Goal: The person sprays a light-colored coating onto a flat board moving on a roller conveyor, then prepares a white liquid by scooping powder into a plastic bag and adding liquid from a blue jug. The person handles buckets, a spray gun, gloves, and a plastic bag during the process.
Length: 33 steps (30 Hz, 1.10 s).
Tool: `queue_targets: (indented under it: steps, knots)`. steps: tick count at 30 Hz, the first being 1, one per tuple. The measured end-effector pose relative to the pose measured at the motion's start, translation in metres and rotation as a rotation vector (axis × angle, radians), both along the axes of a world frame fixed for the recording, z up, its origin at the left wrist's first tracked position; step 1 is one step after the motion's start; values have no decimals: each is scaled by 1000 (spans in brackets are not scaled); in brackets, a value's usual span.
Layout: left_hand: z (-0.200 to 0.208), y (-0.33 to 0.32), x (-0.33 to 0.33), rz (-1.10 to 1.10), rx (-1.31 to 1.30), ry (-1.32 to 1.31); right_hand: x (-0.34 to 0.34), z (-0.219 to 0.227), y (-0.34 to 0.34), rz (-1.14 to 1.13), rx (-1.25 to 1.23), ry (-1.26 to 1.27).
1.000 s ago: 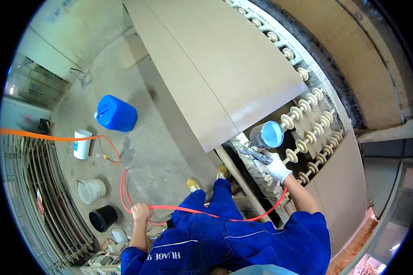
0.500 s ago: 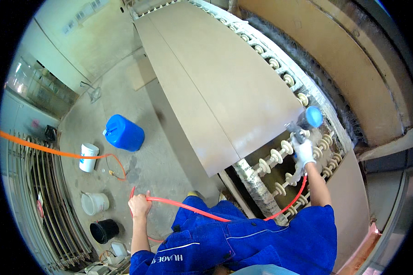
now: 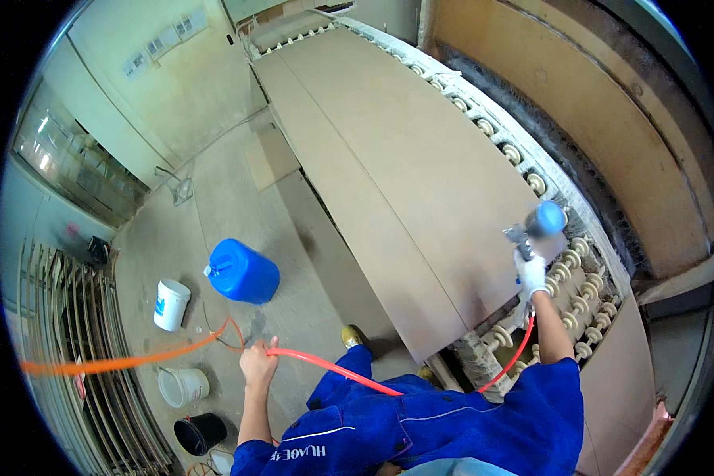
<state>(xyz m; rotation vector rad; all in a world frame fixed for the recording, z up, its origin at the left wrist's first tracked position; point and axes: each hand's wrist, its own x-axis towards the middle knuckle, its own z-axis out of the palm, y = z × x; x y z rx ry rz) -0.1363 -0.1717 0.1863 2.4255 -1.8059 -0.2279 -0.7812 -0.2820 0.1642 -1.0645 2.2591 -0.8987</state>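
My gloved right hand (image 3: 531,274) grips a spray gun (image 3: 519,236) with a blue-topped cup (image 3: 546,218), over the near right part of a long brown panel (image 3: 412,182). A red hose (image 3: 518,361) runs down from the gun past my body. My bare left hand (image 3: 259,365) is closed around another stretch of that red hose (image 3: 333,368), out to the left above the floor. The panel lies on a roller conveyor, and a thin lengthwise line divides its surface.
White rollers (image 3: 559,272) show beyond the panel's near end. On the floor at left stand a blue jerrycan (image 3: 244,271), a white bucket (image 3: 171,305), a pale bucket (image 3: 184,387) and a black bucket (image 3: 200,433). An orange hose (image 3: 127,363) crosses the left side. Metal rods (image 3: 87,357) line the left edge.
The panel has shifted toward me and covers more of the near rollers. My right hand with the spray gun is now over the panel rather than at its near corner. The view has shifted.
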Motion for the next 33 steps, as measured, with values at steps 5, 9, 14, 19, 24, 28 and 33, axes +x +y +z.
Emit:
queue_targets:
  steps: [5, 9, 14, 19, 24, 28, 33]
  knots:
    - [-13, -54, 87, 25, -4, 108, 76, 4, -44, 21, -54, -107]
    - [-14, -101, 104, -21, 148, 203, 171, 17, -49, 200, 171, -217]
    - [-7, -156, 111, -8, 163, 360, 158, 19, -109, 65, -29, -183]
    - [-34, -206, 143, -26, 136, 306, 141, 29, -178, -148, -75, -84]
    - [-35, -262, 153, 93, 228, 481, 228, 28, -228, 150, 44, -260]
    - [-25, -300, 138, 42, 370, 453, 211, 21, -278, 112, 5, -267]
    - [-13, -323, 137, 74, 361, 462, 188, 22, -343, -10, -24, -136]
